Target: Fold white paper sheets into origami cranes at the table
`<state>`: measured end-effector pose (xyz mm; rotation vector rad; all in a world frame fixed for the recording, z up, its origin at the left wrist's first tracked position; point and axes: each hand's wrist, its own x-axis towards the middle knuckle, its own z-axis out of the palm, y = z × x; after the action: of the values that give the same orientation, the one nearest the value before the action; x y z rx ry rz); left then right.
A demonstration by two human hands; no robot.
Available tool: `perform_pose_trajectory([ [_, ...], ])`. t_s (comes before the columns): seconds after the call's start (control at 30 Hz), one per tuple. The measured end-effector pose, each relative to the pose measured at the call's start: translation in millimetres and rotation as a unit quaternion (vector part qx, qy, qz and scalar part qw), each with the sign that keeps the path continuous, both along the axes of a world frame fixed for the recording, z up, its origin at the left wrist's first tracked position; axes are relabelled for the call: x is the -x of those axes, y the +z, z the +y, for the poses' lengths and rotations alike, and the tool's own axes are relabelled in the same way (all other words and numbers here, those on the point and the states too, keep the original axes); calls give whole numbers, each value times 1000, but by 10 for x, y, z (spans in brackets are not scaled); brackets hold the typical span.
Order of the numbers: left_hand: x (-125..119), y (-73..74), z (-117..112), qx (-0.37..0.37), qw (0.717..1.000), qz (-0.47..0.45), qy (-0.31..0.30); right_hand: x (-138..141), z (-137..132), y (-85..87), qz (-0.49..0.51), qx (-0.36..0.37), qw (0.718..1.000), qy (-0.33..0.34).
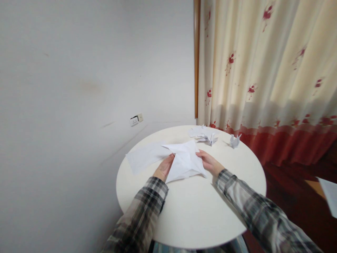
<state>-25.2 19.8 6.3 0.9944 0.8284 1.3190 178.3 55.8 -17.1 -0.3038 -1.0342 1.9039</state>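
Note:
A creased, partly folded sheet of white paper [185, 161] is held between my two hands, just over the round white table. Its corners stick out and a few flaps overlap near the lower edge. My left hand [165, 167] grips its left side, with the thumb on top and the other fingers mostly hidden. On the opposite side, my right hand [208, 162] is closed on the paper's right edge. Behind my left hand lies a flat white sheet [144, 156], partly covered by the folded paper.
The round table [200, 211] stands against a white wall with a socket [134, 121]. Folded paper figures [210, 138] and another small one [234, 141] sit at its far right, near a loose sheet [195, 131]. A floral curtain [263, 70] hangs behind. More paper [329, 195] shows at the right.

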Motion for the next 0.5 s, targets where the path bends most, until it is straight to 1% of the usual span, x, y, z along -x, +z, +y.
perform_pose_trajectory([
  [0.1, 2, 7, -13, 61, 996, -33, -53, 2, 21, -24, -7, 3, 1000, 1],
  [0.17, 0, 12, -14, 66, 994, -51, -65, 3, 29, -30, -5, 2, 1000, 1],
  [0.27, -6, 19, -1, 55, 994, -80, -59, 2, 33, -24, 7, 5, 1000, -3],
  [0.33, -12, 29, 17, 52, 993, -94, -46, 1, 32, -14, 19, 10, 1000, -19],
  [0.5, -32, 59, 40, 58, 993, -104, -21, -4, 18, 12, 31, 13, 998, -51],
])
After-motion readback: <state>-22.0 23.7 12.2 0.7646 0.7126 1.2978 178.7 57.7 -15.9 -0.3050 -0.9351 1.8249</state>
